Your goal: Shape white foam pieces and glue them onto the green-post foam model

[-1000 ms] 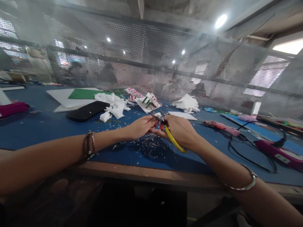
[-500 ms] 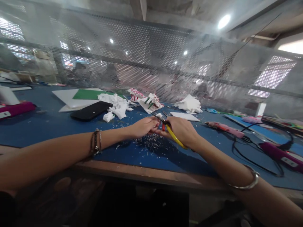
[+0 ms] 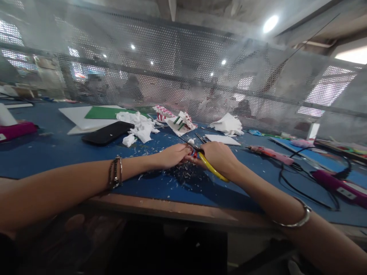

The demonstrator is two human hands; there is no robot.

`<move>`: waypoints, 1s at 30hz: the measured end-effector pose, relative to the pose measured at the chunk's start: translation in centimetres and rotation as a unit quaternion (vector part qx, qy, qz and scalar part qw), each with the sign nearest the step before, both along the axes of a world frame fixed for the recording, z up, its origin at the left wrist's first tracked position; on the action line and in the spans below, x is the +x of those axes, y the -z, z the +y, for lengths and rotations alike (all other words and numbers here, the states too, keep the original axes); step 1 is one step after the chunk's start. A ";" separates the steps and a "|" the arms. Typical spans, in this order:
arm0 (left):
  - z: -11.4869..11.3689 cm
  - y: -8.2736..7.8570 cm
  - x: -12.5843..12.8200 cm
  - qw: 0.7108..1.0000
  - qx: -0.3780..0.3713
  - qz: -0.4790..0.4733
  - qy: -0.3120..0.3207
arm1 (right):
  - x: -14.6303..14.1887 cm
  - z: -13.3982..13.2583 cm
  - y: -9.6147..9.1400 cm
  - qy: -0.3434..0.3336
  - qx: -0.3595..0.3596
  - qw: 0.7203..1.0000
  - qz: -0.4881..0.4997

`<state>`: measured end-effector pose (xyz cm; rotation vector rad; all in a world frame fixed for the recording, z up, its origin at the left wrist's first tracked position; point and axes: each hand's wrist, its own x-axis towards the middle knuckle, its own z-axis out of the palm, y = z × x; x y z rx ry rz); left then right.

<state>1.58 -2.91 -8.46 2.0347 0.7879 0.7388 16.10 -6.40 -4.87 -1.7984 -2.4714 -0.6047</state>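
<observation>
My right hand (image 3: 219, 157) is closed round yellow-handled scissors (image 3: 212, 168), whose dark blades point up and left. Just left of it, my left hand (image 3: 174, 156) has its fingers drawn together on a small red and white piece (image 3: 195, 154); the fingers mostly hide it. A white tuft (image 3: 191, 141) shows beside the blades, above the fingertips. Both hands meet over the blue table mat (image 3: 160, 187), where fine white clippings (image 3: 187, 173) lie scattered beneath them.
Crumpled white scraps (image 3: 142, 128) and a black phone (image 3: 108, 133) lie left. Red-and-white pieces (image 3: 183, 121) and a white stack (image 3: 227, 125) stand behind. To the right are a pink pen-like tool (image 3: 269, 154), a black cable (image 3: 304, 198) and a purple device (image 3: 335, 185). A perforated screen (image 3: 177, 68) rises behind.
The scissor blades have tilted slightly lower to the left, and the white tuft shows more plainly. My hands stay together in nearly the same place; the whole view has shifted slightly.
</observation>
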 end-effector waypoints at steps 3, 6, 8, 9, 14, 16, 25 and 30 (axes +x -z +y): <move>0.2 0.0 0.0 1.000 -0.003 0.006 -0.002 | 0.2 0.1 -0.1 0.011 -0.007 1.000 0.003; 0.3 -0.2 0.0 0.999 0.027 0.028 -0.019 | 0.3 0.1 -0.2 0.021 -0.014 1.000 0.005; 0.3 -0.4 -0.2 0.996 0.059 0.058 -0.028 | 0.4 0.1 -0.2 0.023 -0.018 1.000 0.008; 0.3 -0.4 -0.3 0.994 0.075 0.079 -0.029 | 0.5 0.1 -0.3 0.024 -0.019 0.999 0.011; 0.5 -1.3 -1.4 0.966 0.168 0.195 0.004 | 1.9 0.7 -0.9 0.053 -0.001 0.998 0.029; 0.9 -2.1 -2.3 0.956 0.193 0.222 0.010 | 2.7 1.0 -1.4 0.081 0.012 0.996 0.033; 4.9 -3.5 -6.6 0.869 0.295 0.320 -0.235 | 5.9 2.7 -2.0 0.154 -0.008 0.988 0.017; 4.7 -2.8 -6.0 0.900 0.314 0.303 0.001 | 7.4 3.5 -1.8 0.181 -0.028 0.983 -0.004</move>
